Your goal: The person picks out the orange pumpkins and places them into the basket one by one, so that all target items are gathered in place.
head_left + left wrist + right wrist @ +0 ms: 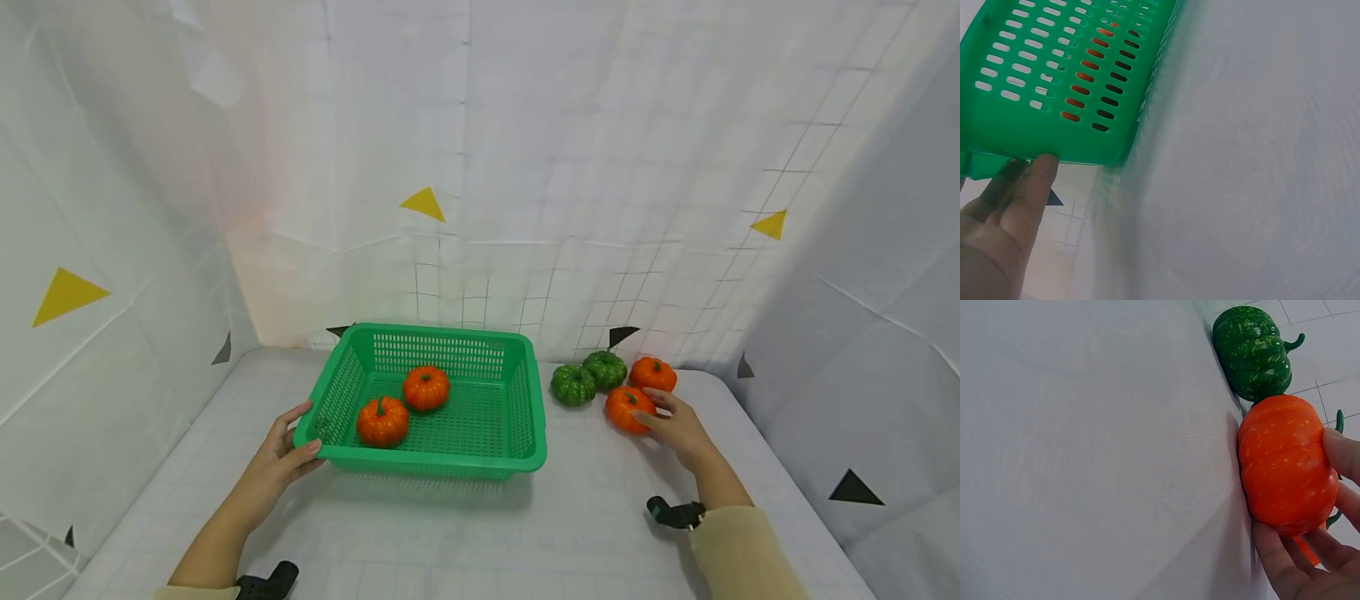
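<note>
Nearest is a cream sleeve, and from it the right hand reaches forward, thumb and fingers around an orange pumpkin on the table. Near it sit another pumpkin and two green pumpkins. The left hand, also stretched forward, grips the left end of the green basket, with two orange pumpkins inside.

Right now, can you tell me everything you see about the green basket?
The green basket is rectangular and looks like plastic, with a rim, slotted walls and a floor full of holes. It stands upright on the white table. Two orange pumpkins sit inside, towards its left. The left hand grips its left rim.
</note>
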The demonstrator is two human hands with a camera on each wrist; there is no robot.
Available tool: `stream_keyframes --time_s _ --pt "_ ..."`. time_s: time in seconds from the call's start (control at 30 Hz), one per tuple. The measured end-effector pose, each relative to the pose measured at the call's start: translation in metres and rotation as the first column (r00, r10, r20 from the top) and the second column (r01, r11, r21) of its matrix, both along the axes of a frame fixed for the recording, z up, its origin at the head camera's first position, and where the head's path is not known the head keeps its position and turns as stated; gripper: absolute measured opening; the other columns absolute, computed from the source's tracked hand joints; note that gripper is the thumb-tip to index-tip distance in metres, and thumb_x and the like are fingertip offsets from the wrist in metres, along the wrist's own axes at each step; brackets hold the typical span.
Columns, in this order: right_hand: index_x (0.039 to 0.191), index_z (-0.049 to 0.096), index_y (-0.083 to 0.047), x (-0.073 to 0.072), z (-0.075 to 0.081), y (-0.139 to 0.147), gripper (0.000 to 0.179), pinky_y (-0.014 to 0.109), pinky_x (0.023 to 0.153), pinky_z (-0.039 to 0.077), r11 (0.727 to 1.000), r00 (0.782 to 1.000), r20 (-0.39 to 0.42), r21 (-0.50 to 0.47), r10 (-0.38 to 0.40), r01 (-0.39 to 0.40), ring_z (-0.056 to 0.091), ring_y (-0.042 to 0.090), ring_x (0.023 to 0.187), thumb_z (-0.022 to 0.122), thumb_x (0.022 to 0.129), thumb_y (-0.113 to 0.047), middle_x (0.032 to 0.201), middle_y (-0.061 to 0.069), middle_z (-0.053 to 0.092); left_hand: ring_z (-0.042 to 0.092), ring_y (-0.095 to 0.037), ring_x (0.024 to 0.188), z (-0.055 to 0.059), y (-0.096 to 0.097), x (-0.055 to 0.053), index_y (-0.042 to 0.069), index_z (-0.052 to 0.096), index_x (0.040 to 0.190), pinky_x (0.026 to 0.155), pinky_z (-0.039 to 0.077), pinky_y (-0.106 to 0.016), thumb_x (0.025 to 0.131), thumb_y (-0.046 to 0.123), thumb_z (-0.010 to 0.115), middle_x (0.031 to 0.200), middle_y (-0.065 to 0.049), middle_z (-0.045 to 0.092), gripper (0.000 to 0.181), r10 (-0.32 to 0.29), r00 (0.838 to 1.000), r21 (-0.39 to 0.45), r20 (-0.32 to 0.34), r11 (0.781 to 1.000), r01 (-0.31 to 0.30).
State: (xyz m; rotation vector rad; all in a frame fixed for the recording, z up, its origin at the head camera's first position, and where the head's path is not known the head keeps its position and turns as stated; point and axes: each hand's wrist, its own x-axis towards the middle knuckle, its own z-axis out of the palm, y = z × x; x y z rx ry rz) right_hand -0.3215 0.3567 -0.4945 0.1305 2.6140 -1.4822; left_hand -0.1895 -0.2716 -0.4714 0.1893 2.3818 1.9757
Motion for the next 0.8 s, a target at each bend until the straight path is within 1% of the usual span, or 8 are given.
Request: stream_keyframes --time_s 0.1,0.27,0.33,0.47,0.67,0.8 --pt "0.156 0.029 -0.003 0.002 -0.001 -0.001 0.083 0.053 0.105 0.046 1.0 1.0 0.008 0.008 -0.011 0.011 0.033 0.05 0.138 0.071 0.094 -0.038 0.156 0.03 0.024 0.056 -0.012 0.12 0.0 0.0 -0.001 0.014 0.011 0.159 0.098 0.052 -0.033 0.105 0.02 0.054 0.151 -0.029 0.034 0.07 0.009 1.0 0.003 0.014 1.0 -0.009" --pt "0.156 0.03 -0.004 0.005 -0.001 -0.002 0.084 0.052 0.104 0.046 1.0 1.0 0.008 0.012 -0.027 0.027 0.033 0.05 0.137 0.073 0.092 -0.04 0.156 0.031 0.025 0.056 -0.011 0.12 -0.001 -0.001 -0.001 0.014 0.01 0.16 0.097 0.052 -0.03 0.105 0.02 0.054 0.151 -0.029 0.033 0.07 -0.002 1.0 0.012 0.018 1.0 0.001" --pt "0.155 0.031 -0.003 0.006 0.001 -0.002 0.085 0.052 0.104 0.046 1.0 1.0 0.004 0.008 -0.03 0.03 0.033 0.051 0.137 0.073 0.092 -0.041 0.156 0.031 0.025 0.056 -0.011 0.12 -0.001 -0.001 -0.001 0.013 0.009 0.16 0.097 0.052 -0.029 0.105 0.02 0.053 0.151 -0.03 0.032 0.071 -0.008 1.0 0.012 0.015 1.0 0.008" --pt "0.155 0.031 -0.004 0.01 0.005 -0.003 0.086 0.053 0.103 0.046 1.0 1.0 0.005 -0.004 -0.029 0.029 0.033 0.051 0.137 0.074 0.091 -0.042 0.156 0.031 0.024 0.056 -0.013 0.12 -0.003 -0.001 -0.002 0.014 0.01 0.159 0.096 0.052 -0.027 0.105 0.02 0.054 0.151 -0.029 0.033 0.07 0.0 1.0 0.015 0.014 1.0 0.0" --pt "0.156 0.03 -0.005 0.018 0.009 -0.005 0.087 0.05 0.102 0.047 0.999 0.999 0.013 -0.012 -0.034 0.034 0.034 0.049 0.137 0.073 0.091 -0.042 0.157 0.029 0.024 0.056 -0.019 0.122 -0.005 -0.001 -0.002 0.015 0.011 0.159 0.097 0.052 -0.03 0.105 0.019 0.054 0.15 -0.028 0.034 0.069 0.003 1.0 0.017 0.014 1.0 -0.003" --pt "0.156 0.029 -0.005 0.023 0.014 -0.005 0.087 0.049 0.101 0.049 1.0 1.0 0.002 -0.001 -0.025 0.025 0.035 0.049 0.137 0.073 0.092 -0.043 0.157 0.029 0.025 0.056 -0.02 0.122 -0.005 -0.001 -0.002 0.014 0.012 0.159 0.096 0.052 -0.029 0.105 0.019 0.054 0.149 -0.029 0.035 0.069 0.003 1.0 0.012 0.007 1.0 -0.003"
